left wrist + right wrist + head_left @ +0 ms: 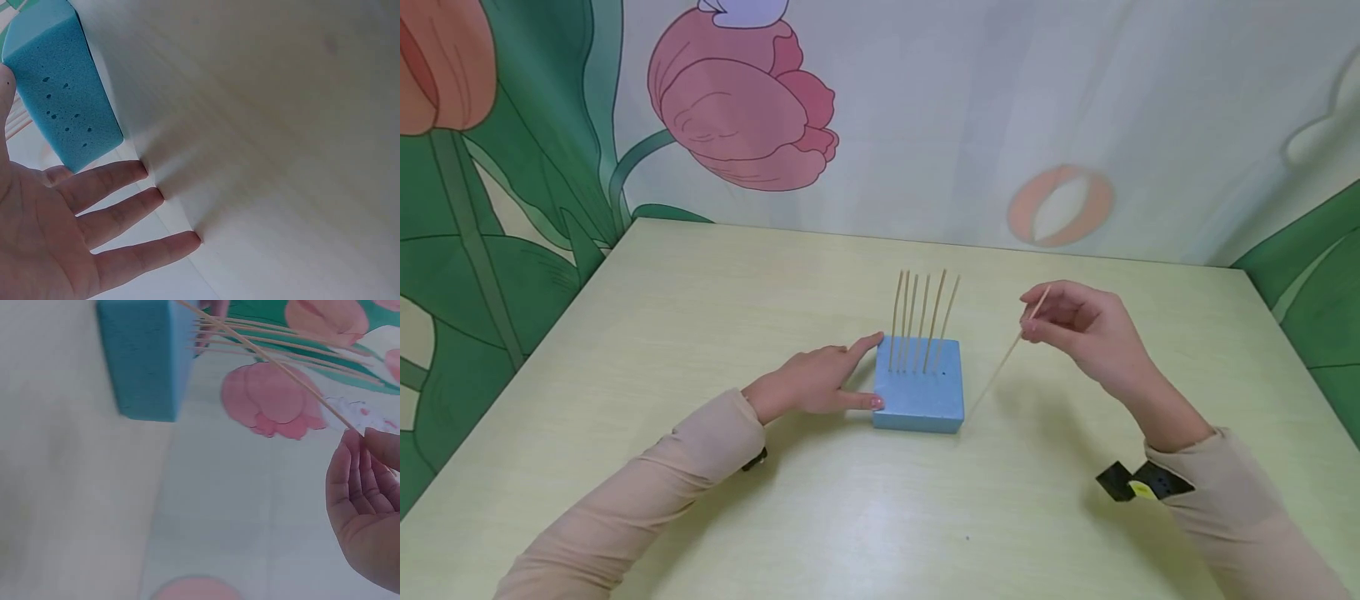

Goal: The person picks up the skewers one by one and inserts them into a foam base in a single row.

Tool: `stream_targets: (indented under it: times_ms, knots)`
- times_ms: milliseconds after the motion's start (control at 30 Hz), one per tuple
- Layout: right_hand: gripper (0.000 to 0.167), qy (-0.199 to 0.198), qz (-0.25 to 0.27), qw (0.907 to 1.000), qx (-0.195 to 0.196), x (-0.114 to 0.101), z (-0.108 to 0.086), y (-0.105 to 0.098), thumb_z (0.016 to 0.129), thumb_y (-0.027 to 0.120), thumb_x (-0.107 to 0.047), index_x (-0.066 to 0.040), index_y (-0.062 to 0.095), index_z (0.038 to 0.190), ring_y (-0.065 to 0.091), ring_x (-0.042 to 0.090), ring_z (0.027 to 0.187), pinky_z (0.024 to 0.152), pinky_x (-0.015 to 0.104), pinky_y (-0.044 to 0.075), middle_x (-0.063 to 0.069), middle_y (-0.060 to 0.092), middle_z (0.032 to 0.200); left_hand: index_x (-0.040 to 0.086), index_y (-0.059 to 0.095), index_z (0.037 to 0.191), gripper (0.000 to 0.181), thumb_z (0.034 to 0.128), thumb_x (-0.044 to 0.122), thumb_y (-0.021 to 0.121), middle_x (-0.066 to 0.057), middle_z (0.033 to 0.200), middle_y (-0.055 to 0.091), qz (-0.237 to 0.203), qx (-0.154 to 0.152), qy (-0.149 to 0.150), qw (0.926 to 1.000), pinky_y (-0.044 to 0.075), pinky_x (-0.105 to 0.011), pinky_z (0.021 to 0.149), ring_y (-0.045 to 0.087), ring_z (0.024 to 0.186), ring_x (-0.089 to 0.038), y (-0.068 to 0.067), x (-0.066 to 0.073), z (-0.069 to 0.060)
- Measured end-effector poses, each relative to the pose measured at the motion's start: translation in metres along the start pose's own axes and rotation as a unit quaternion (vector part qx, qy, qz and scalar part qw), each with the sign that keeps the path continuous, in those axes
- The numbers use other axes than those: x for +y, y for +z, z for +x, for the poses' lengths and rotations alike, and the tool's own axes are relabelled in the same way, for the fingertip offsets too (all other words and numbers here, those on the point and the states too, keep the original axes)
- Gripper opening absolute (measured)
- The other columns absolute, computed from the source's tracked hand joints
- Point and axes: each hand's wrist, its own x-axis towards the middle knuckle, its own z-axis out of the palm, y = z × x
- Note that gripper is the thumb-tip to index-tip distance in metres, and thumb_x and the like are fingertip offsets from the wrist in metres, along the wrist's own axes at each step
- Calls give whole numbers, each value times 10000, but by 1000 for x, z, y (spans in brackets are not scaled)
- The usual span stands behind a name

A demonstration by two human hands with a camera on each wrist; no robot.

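Note:
A light blue foam block (917, 408) lies on the table, with several thin wooden sticks (934, 321) standing upright in a row in its top. Against the block's left side rests my left hand (820, 379), thumb at the near corner and index finger at the far one. Its other fingers (119, 220) are straight and spread, seen in the left wrist view. My right hand (1078, 329) is raised to the right of the block and pinches one wooden stick (1003, 367) between thumb and fingertips. That stick slants down toward the block's near right corner; I cannot tell whether it touches.
The pale wooden table (700, 275) spreads around the block. Behind it hangs a cloth backdrop (940, 125) printed with flowers. A small dark hole (943, 373) shows in the block's top near the rightmost stick. Black straps (1142, 482) sit at the sleeves.

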Motion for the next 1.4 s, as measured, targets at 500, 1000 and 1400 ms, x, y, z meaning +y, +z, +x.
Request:
stream_targets:
  times_ms: [500,1000,1400]
  knots:
    - [203,-1757,353,9817,639,-33,14,20,799,630,90,73,635,1001,656,125,723,675,223,499,52,672,797,204,71,1473,898,815,599,537,-81,1043,625,24,-25,8,10000,459,-472,750,492,1144,-283,1,-1,1]
    - [236,-2490,-638,9636,731,-35,29,36,727,618,209,133,627,951,639,46,716,722,211,491,176,650,735,201,71,1473,892,820,588,540,-99,1081,616,24,-13,-2,10000,460,-467,758,493,1142,-287,0,0,0]
    - [204,-2620,-1103,9570,582,-32,35,40,728,651,168,107,644,923,618,15,690,697,193,490,94,659,706,206,67,1473,897,817,593,540,-93,1107,609,2,-45,-14,10000,443,-507,776,481,1160,-276,0,0,0]
